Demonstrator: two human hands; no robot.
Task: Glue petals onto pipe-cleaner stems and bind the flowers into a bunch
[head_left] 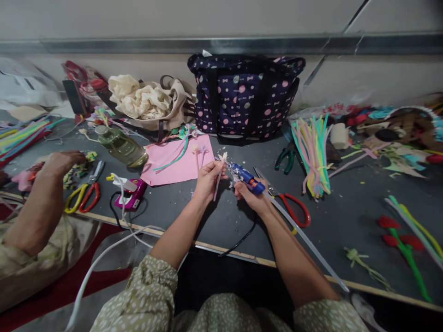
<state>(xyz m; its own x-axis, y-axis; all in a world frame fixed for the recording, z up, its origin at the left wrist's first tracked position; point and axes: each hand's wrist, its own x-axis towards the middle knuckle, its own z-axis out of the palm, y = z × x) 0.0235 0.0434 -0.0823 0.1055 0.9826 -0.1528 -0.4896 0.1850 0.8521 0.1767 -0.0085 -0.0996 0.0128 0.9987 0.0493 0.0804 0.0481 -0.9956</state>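
In my left hand point(210, 179) is a thin pale stem, pinched upright, with a small cream flower point(223, 158) at its top. My right hand point(252, 193) is wrapped round a blue glue gun point(247, 177), its nozzle end pointing at the flower. A long clear glue stick point(308, 237) runs from the gun's back down to the right, past my forearm. Bits of fluff cling to the gun's front. Just behind my left hand, a pink sheet point(173, 159) holds two more pale flowers and some curved purple and green stems.
A dark patterned bag point(245, 99) stands at the back. Red-handled scissors point(296, 210), green pliers point(285, 159) and a bundle of pipe cleaners point(313, 157) lie right. Left are a bottle point(121, 146), a purple power strip point(131, 193) with cables, scissors point(83, 196) and another person's arm point(41, 203).
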